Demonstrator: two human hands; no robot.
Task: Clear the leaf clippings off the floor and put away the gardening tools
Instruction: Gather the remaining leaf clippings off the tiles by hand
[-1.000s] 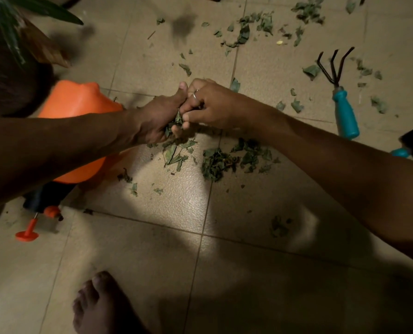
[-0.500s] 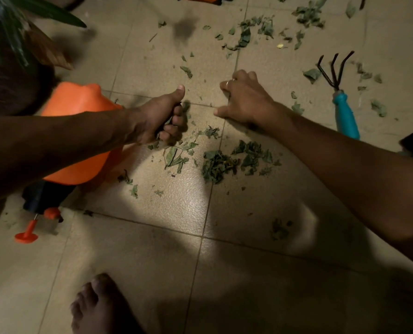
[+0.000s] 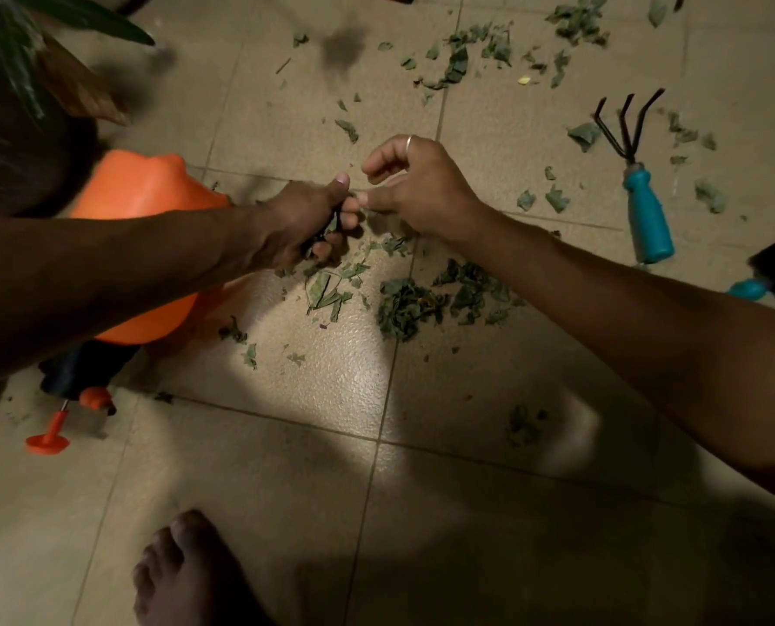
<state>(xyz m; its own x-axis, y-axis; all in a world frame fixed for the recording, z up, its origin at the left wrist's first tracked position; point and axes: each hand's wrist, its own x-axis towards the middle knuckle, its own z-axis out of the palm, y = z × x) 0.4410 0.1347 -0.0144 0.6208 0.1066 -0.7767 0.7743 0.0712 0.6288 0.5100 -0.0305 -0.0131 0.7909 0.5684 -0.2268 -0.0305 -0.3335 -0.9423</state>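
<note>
Starting from the tiled floor (image 3: 286,490), you have leaf clippings strewn across most of the far half. The orange sprayer (image 3: 141,192) lies on its side at the left, partly under your left forearm.

Your left hand (image 3: 304,223) is fisted round a wad of clippings (image 3: 329,230), thumb up, with green showing between the curled fingers. Your right hand (image 3: 417,187) meets it, thumb tip touching the left fingers and the other fingers loosely curled. I cannot tell whether it pinches a scrap.

The next pickup depends on the main heap (image 3: 403,305). It sits on the floor on your side of both hands, just under the right wrist, so the right hand is nearer. It spreads side to side rather than pointing any way. It looks dark green, crumpled and dry, loose enough to shed bits when scooped, in my judgement. A thinner, flatter scatter (image 3: 327,286) lies just below the left fist.

The hand rake (image 3: 643,205) lies well right of the right hand, tines away from you and teal handle toward you, untouched. A second teal-handled tool (image 3: 749,289) shows at the right edge.
</note>
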